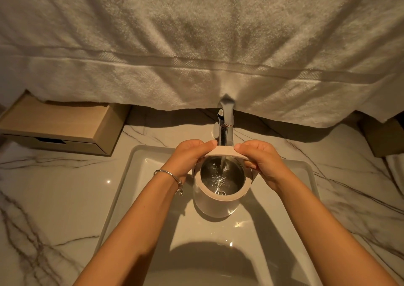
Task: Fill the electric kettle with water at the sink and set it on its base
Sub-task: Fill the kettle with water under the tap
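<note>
Kettle (pixel 211 207) sits between the left hand (pixel 192 157) and right hand (pixel 261 162), both gripping it.

Towel (pixel 196 45) hides the tap's (pixel 225 132) top; sink's (pixel 119 198) near rim is cut off

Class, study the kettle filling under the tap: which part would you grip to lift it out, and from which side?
Grip the handle on the right side of the kettle, coming from the right, where the right hand sits. The body is smooth and round, the top open and holding water, so keep it upright.
</note>
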